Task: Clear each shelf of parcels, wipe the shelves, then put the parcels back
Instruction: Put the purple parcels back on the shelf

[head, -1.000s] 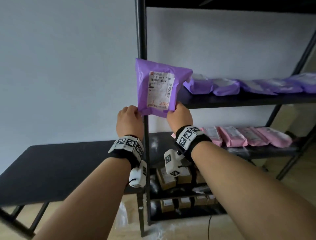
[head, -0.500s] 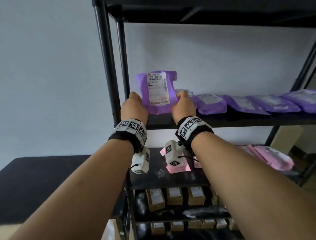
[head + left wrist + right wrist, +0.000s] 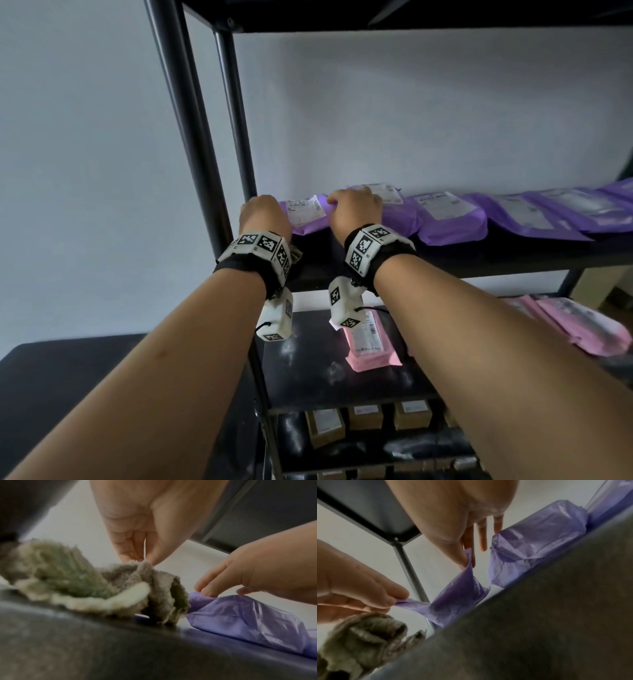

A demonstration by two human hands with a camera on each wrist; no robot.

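Both your hands, left hand (image 3: pixel 263 214) and right hand (image 3: pixel 354 210), pinch the soft, slippery purple parcel (image 3: pixel 305 214) by its near corners at the shelf's (image 3: pixel 479 255) left end, so grip film, not contents.

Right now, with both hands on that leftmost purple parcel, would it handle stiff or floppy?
Probably floppy: the purple parcel creases and sags between the left hand and right hand. Its glossy film looks slippery. Likely light, since fingertip pinches seem enough.
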